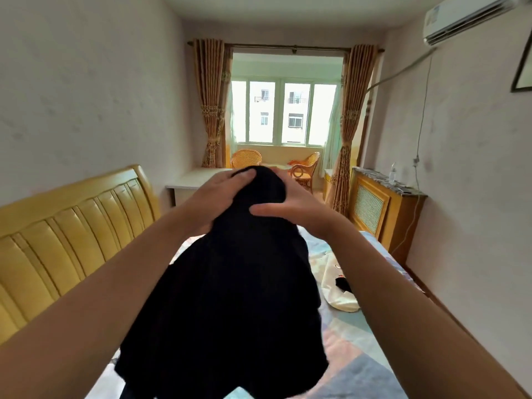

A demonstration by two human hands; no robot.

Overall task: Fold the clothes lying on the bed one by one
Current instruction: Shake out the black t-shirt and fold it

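Above the near end of the bed (354, 335), my left hand (218, 197) and right hand (290, 211) grip the bunched black garment (230, 298) by its top; best to find both shoulders, shake flat, then lay down.

Black garment (230, 298) bunched and hanging above the patterned bed (354, 335); white garment (339, 286), seemingly crumpled, beside it.

One head-worn wide-angle view looks forward and slightly down along the pastel-quilted bed (354, 335), close over it, facing the green-framed window (283, 113) at twelve o'clock
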